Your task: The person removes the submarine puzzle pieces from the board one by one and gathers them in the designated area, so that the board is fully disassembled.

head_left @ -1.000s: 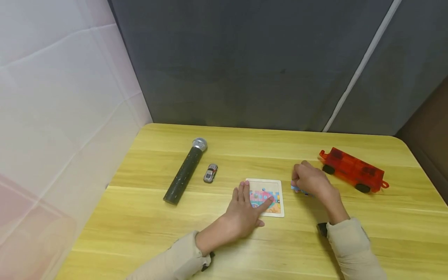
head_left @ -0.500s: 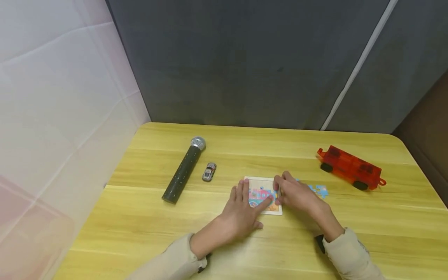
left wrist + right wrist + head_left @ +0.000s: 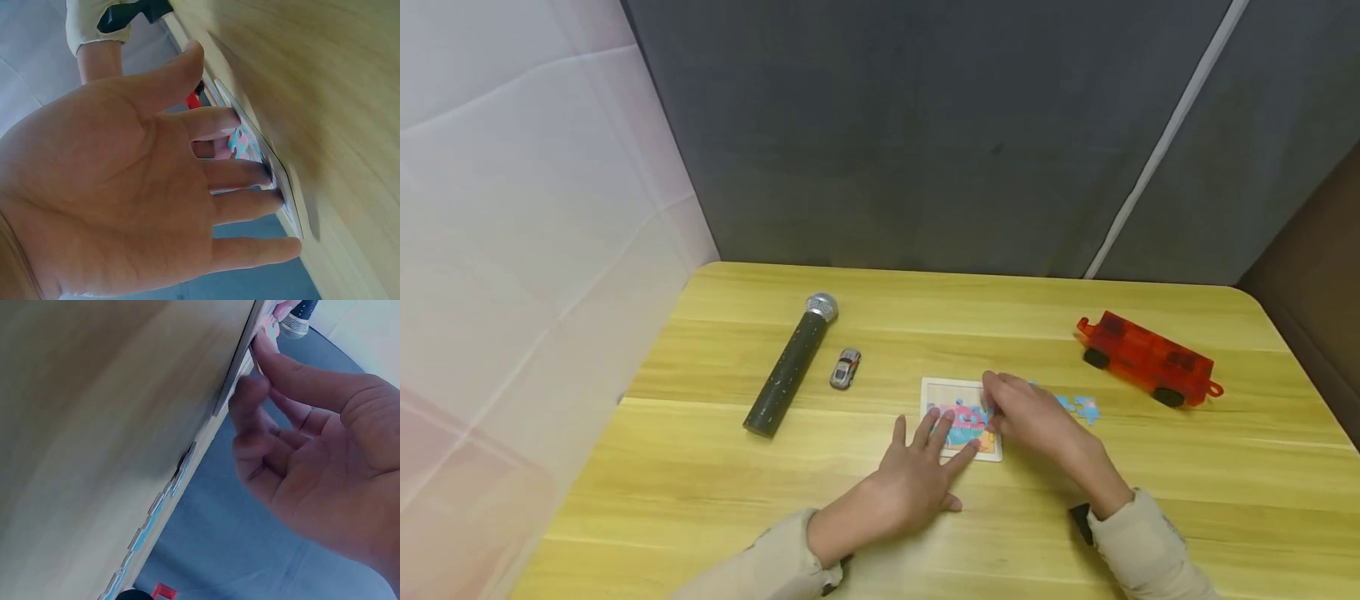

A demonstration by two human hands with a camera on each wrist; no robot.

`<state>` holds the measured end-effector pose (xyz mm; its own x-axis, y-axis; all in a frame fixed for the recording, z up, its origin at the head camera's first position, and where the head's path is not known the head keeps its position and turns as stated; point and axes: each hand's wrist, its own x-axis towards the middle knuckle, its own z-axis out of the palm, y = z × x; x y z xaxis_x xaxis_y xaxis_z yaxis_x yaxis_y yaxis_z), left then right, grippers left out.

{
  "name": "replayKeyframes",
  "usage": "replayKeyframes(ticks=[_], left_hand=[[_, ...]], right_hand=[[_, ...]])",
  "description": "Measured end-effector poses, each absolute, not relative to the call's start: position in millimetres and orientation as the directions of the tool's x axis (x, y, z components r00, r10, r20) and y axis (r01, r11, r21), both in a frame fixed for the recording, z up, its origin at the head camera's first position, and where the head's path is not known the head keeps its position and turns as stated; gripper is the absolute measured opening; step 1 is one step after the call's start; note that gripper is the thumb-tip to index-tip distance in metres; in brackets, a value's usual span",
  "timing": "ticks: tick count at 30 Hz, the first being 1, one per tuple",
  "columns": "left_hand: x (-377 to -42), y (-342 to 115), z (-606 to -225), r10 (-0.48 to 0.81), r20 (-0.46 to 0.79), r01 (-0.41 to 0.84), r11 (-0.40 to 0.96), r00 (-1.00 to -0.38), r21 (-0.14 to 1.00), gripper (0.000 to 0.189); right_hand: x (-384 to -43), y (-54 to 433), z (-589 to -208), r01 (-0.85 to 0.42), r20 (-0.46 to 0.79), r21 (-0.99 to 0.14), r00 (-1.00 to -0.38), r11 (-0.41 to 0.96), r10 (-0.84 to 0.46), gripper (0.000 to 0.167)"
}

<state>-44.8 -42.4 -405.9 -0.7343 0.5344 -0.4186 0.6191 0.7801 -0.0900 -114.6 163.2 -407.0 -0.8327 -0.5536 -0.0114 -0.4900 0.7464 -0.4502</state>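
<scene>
A small square jigsaw puzzle in a pale frame [image 3: 934, 382] lies on the table, its lower part filled with pink, teal and orange pieces. My left hand [image 3: 912, 483] has its fingers spread straight, several fingertips touching the puzzle's lower half; the left wrist view shows the bare palm [image 3: 137, 181]. At the frame's right edge, my right hand [image 3: 1033, 421] pinches a thin puzzle piece [image 3: 255, 360] between thumb and curled fingers, mostly hidden in the head view. Loose blue puzzle pieces [image 3: 1087, 408] lie right of the frame, partly behind the right hand.
A dark microphone [image 3: 790, 371] with a silver head lies on the left, beside a small silver toy car [image 3: 846, 368]. A red translucent toy wagon [image 3: 1146, 354] with black wheels stands at the right. Grey panels [image 3: 887, 142] rise behind the wooden table [image 3: 700, 467].
My right hand has moved left from the loose pieces to the puzzle frame's right side. The left hand's fingertips have slid down from the frame's upper left toward the lower pieces.
</scene>
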Motion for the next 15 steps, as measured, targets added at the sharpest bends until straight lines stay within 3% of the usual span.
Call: replayKeyframes(ticks=[9, 15], left_hand=[[-42, -40, -394, 0.513, -0.416, 0.621, 0.764, -0.750, -0.176, 0.077], [-42, -41, -392, 0.520, -0.401, 0.624, 0.758, -0.754, -0.191, 0.075]], right_hand=[[-129, 187, -395, -0.381, -0.078, -0.699, -0.801, 0.606, -0.594, 0.025], [-137, 258, -388, -0.166, -0.338, -0.795, -0.677, 0.583, -0.654, 0.021]])
